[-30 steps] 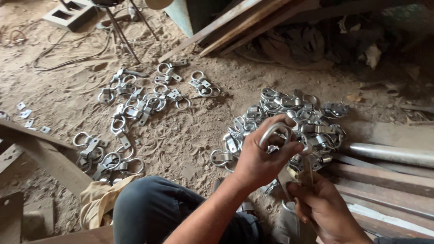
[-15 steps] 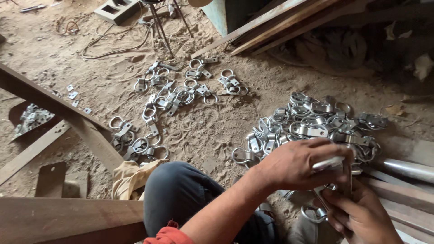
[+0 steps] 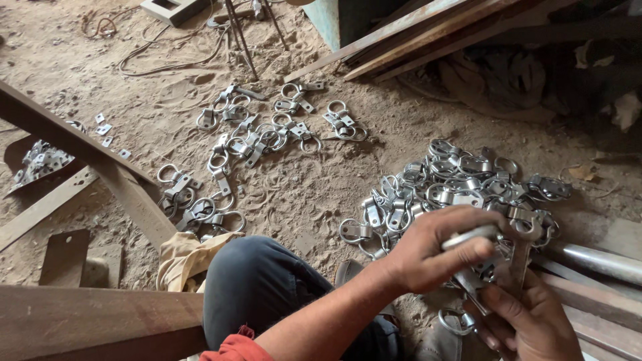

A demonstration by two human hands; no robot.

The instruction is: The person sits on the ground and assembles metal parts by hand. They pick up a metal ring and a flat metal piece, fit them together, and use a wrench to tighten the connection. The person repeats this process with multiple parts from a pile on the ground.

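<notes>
Together, both hands grip grey metal ring clip [image 3: 478,235], bracket attached

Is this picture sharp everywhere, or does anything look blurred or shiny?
Head view: soft, even daylight; the metal ring clamps on the dirt look sharp with mild glints; left hand and right hand are slightly motion-blurred; the top right corner is dark shadow.

2 hands [image 3: 468,281], 2 heaps of metal ring brackets [image 3: 461,180], 1 pipe [image 3: 602,261].

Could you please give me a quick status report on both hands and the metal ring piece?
Left hand gripping a metal ring clamp. Right hand holding its strap end from below. Pile of ring clamps on the dirt just beyond; nothing between.
</notes>
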